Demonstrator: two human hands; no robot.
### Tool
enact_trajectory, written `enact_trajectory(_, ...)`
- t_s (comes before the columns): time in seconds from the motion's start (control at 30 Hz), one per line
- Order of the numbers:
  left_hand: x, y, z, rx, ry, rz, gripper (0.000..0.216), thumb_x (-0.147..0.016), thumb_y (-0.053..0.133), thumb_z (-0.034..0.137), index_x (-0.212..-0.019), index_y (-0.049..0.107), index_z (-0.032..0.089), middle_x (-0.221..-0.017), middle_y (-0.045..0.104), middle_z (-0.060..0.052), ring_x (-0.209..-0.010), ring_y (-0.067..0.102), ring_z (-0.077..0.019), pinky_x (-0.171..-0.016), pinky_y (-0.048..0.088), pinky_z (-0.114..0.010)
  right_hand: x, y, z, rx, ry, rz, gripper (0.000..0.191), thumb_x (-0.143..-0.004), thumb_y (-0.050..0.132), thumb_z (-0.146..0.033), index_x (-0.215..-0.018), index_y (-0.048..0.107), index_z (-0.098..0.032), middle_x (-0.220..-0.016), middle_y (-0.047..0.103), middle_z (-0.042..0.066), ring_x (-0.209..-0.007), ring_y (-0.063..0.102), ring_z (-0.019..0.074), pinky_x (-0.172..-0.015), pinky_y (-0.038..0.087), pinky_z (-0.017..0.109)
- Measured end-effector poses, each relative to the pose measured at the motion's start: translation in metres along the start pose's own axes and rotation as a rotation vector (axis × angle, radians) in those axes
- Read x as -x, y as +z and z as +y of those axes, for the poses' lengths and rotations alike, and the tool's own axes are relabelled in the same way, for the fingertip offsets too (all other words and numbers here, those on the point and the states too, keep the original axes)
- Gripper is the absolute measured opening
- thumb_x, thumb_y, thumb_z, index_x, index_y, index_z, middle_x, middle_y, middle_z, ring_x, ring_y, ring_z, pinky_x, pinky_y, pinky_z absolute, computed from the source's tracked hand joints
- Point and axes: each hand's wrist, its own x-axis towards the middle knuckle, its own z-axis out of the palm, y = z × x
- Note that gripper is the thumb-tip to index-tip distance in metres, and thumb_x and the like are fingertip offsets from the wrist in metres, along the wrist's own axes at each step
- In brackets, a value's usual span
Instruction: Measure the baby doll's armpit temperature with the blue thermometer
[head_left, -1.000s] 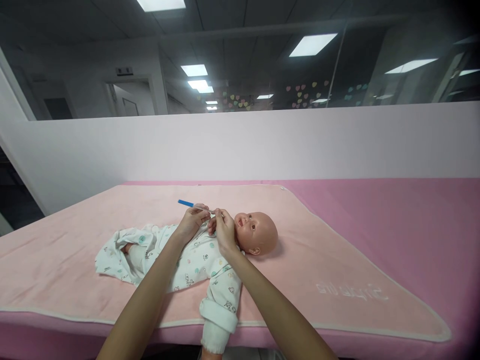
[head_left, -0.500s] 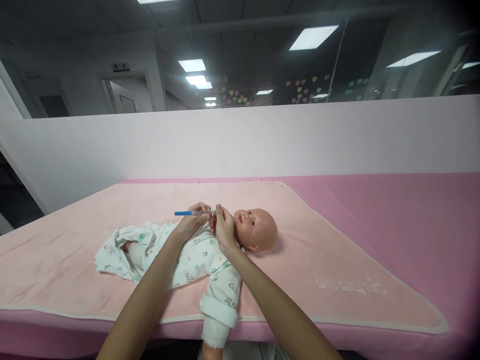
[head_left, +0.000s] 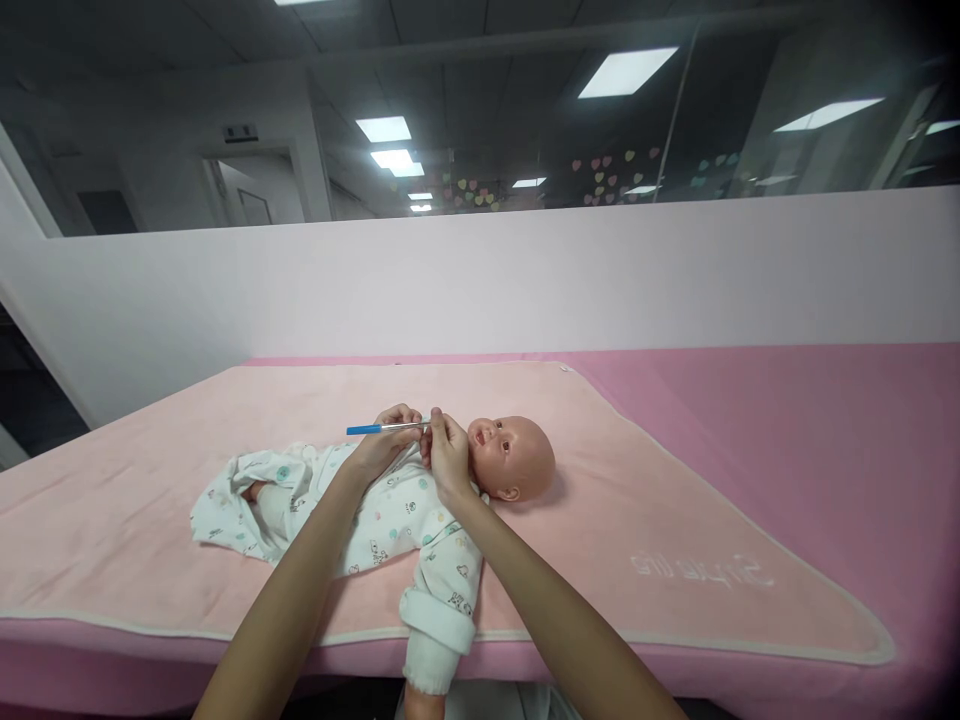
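A baby doll (head_left: 514, 458) in a white patterned sleepsuit (head_left: 375, 510) lies on its back on a pale pink blanket (head_left: 675, 500), head to the right. Over the doll's chest my left hand (head_left: 382, 445) pinches a thin thermometer (head_left: 382, 428) with a blue end that points left. My right hand (head_left: 448, 458) is closed on the thermometer's other tip, right beside the doll's chin. One doll sleeve (head_left: 439, 625) hangs over the table's near edge.
The blanket covers a darker pink table (head_left: 847, 430) that runs off to the right. A low white partition wall (head_left: 525, 280) stands behind it, with dark glass above.
The thermometer has swung from tilted up and away to lying nearly level, its blue end lower and further left. Both hands stay at the doll's neck.
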Motion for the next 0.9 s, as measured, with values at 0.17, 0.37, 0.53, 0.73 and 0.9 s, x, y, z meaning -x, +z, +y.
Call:
enact_trajectory(0.17, 0.0002, -0.0007, -0.0004, 0.015, 0.013, 0.01, 0.03, -0.06, 0.071, 0.013, -0.068, 0.042, 0.016, -0.071, 0.053, 0.005, -0.054, 0.057, -0.0097, -0.05, 0.048, -0.025, 0.0022, 0.0007, -0.0017, 0.027, -0.074, 0.011, 0.043, -0.08, 0.045, -0.056, -0.059, 0.039, -0.019, -0.043, 0.038, -0.008, -0.037, 0.033, 0.004, -0.037, 0.026, 0.018)
enact_trajectory(0.37, 0.0017, 0.0024, 0.0021, 0.038, 0.018, -0.03, 0.03, -0.06, 0.07, 0.013, -0.066, 0.041, 0.016, -0.073, 0.052, 0.005, -0.054, 0.058, -0.0114, -0.05, 0.048, -0.027, 0.0068, 0.0018, -0.0041, 0.074, -0.128, 0.045, 0.042, -0.08, 0.045, -0.055, -0.06, 0.041, -0.018, -0.045, 0.04, -0.008, -0.039, 0.035, 0.0046, -0.039, 0.027, 0.018)
enact_trajectory(0.53, 0.0017, 0.0025, 0.0021, 0.039, 0.017, -0.035, 0.03, -0.06, 0.07, 0.012, -0.066, 0.041, 0.016, -0.073, 0.052, 0.004, -0.055, 0.058, -0.012, -0.051, 0.047, -0.028, 0.0073, 0.0018, -0.0037, 0.09, -0.14, 0.053, 0.042, -0.081, 0.045, -0.055, -0.06, 0.041, -0.018, -0.045, 0.04, -0.008, -0.039, 0.036, 0.0048, -0.04, 0.027, 0.018)
enact_trajectory(0.73, 0.0023, 0.0036, 0.0037, 0.034, 0.004, -0.03, 0.03, -0.059, 0.071, 0.014, -0.066, 0.041, 0.016, -0.072, 0.052, 0.004, -0.056, 0.057, -0.0112, -0.053, 0.047, -0.027, 0.0083, 0.0016, -0.0038, 0.097, -0.145, 0.066, 0.04, -0.081, 0.046, -0.052, -0.06, 0.042, -0.018, -0.045, 0.041, -0.007, -0.039, 0.037, 0.0052, -0.04, 0.028, 0.018)
enact_trajectory(0.9, 0.0023, 0.0022, 0.0036, 0.022, -0.005, -0.029, 0.03, -0.059, 0.071, 0.014, -0.066, 0.042, 0.016, -0.07, 0.053, 0.004, -0.056, 0.057, -0.0117, -0.053, 0.047, -0.028, 0.0094, 0.0015, -0.0045, 0.086, -0.147, 0.068, 0.038, -0.081, 0.048, -0.049, -0.06, 0.042, -0.018, -0.045, 0.041, -0.007, -0.039, 0.036, 0.0049, -0.039, 0.027, 0.018)
